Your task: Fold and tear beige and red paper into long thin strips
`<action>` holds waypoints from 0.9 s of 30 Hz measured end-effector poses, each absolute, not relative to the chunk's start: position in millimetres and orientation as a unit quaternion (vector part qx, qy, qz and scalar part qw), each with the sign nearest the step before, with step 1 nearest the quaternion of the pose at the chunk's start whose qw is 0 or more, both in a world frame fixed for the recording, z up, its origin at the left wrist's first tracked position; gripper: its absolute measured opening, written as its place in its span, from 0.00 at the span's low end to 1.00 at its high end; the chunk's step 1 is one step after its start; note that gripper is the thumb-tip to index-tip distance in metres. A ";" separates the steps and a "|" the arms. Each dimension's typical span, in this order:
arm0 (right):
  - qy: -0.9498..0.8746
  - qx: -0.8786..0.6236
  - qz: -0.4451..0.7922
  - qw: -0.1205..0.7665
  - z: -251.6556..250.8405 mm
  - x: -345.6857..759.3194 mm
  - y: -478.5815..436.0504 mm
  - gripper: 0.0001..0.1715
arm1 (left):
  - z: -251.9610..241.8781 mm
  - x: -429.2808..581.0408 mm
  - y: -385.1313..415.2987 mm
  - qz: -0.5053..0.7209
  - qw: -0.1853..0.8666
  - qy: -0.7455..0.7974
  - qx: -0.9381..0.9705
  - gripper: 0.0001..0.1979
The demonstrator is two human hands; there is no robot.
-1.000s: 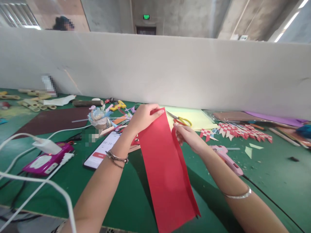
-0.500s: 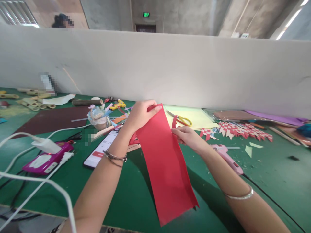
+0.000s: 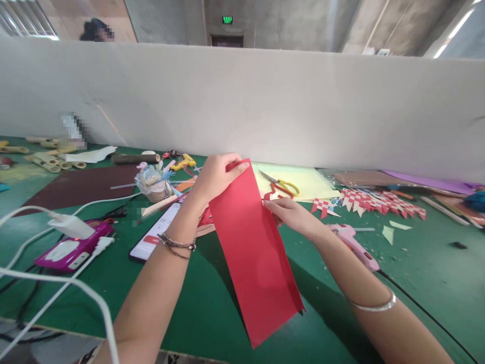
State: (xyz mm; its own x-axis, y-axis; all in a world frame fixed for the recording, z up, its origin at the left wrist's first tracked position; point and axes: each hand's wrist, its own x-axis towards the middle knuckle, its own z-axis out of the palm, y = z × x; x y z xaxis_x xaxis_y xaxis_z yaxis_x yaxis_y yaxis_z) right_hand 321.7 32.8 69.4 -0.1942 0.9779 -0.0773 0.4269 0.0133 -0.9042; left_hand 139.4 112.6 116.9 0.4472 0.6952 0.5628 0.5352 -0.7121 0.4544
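Observation:
A long red paper sheet (image 3: 253,253) hangs tilted over the green table, its right edge folded or curled back. My left hand (image 3: 220,174) pinches the sheet's top edge between thumb and fingers. At the upper right edge, my right hand (image 3: 286,212) has its fingers closed on the same sheet; the fingertips are partly hidden. A narrow red strip (image 3: 269,194) sticks up beside that hand. Behind it, yellow-handled scissors (image 3: 286,187) lie on pale yellow paper (image 3: 314,182).
At left are a phone (image 3: 155,235), a purple power strip (image 3: 76,247) with white cables, and a plastic-wrapped bundle (image 3: 153,179). To the right are a pink glue gun (image 3: 354,245) and red-white checkered pieces (image 3: 379,202). A pale partition (image 3: 242,106) stands behind.
The red sheet and both hands have shifted slightly left. My right hand has moved a little along the sheet's right edge, and the narrow strip beside it now bends lower.

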 end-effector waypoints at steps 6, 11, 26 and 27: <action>-0.634 -0.578 0.405 0.315 68.3 322.7 34.1 0.23 | 121.7 133.4 110.5 0.395 0.086 0.371 0.836 0.14; -0.628 -0.591 0.403 0.307 60.8 325.5 40.2 0.23 | 126.5 122.7 110.9 0.423 0.043 0.395 0.815 0.13; -0.630 -0.579 0.414 0.310 62.3 318.2 34.3 0.24 | 126.3 124.4 111.0 0.450 0.045 0.373 0.810 0.12; -0.629 -0.582 0.411 0.311 61.7 318.3 34.7 0.23 | 126.5 123.8 111.4 0.451 0.044 0.372 0.810 0.12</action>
